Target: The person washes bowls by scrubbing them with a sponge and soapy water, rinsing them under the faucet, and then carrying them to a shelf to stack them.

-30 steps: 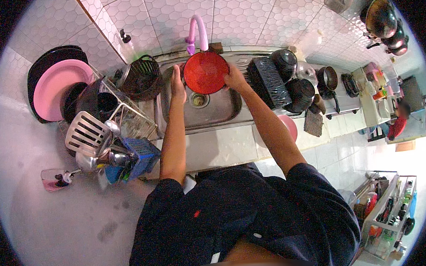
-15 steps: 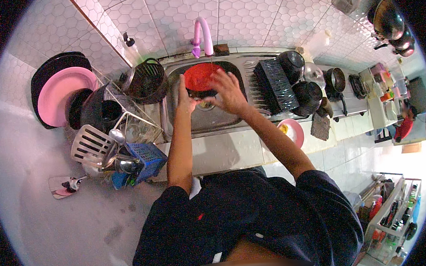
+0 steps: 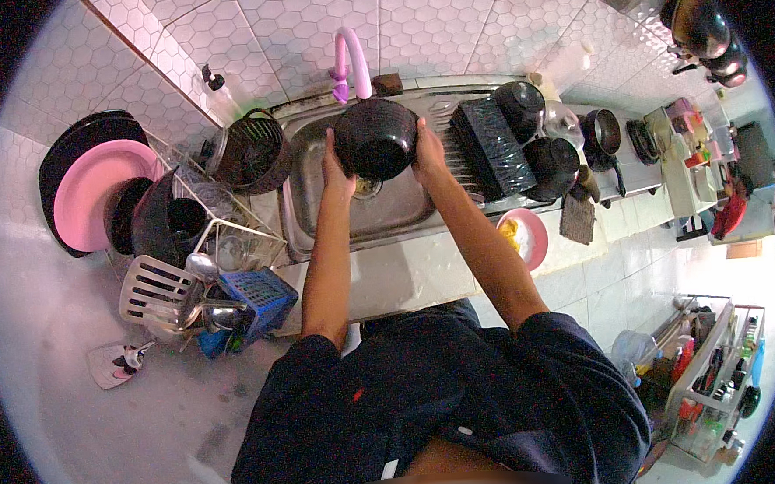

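A glossy black bowl is held tipped between my two hands over the sink, its dark outer side facing me. My left hand grips its left edge, and my right hand is closed on the right edge. Its inside is hidden from view. Just beyond the bowl curves a pink faucet; whether water runs from it I cannot tell. Part of the metal drain shows below the bowl.
Right of the basin stand a black ribbed tray, upturned black bowls and a frying pan. A pink bowl holding something yellow sits on the counter edge. At left are a blue utensil basket and a black colander.
The bowl has turned over: its red inside showed before, and now its black outside does. My right hand, earlier spread above it, has taken hold of its right edge.
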### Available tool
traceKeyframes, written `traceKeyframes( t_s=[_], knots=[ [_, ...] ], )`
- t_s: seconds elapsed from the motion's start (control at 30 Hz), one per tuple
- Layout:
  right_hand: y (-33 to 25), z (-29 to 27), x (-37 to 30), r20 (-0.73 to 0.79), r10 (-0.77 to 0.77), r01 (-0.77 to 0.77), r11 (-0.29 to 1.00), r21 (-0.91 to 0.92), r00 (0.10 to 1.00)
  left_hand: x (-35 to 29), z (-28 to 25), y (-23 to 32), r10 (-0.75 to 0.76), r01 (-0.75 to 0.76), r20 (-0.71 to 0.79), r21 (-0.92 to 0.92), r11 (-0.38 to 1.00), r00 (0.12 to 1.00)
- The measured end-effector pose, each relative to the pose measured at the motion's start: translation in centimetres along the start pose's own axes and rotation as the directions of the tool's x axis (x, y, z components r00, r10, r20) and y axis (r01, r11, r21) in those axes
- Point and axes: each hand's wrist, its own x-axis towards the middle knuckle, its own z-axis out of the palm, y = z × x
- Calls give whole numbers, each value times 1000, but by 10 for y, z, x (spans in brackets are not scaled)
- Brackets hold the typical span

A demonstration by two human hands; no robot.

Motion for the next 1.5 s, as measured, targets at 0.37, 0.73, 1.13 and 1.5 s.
traceKeyframes(
  t_s=[0.37,0.73,1.13,1.5],
  knots=[
    [36,-36,-12,-223,-466,214,713,-667,856,33,35,18,434,-439,418,897,-56,799],
    [-52,-7,47,159,-345,329,516,-791,925,20,80,27,118,-364,453,823,-437,884],
    [30,118,128,741,-118,725,351,-592,661,-83,-15,53,723,-188,43,975,121,689],
    [-3,98,90,576,-320,657,290,-696,752,-134,12,23,820,-378,-355,756,534,448]
  ],
)
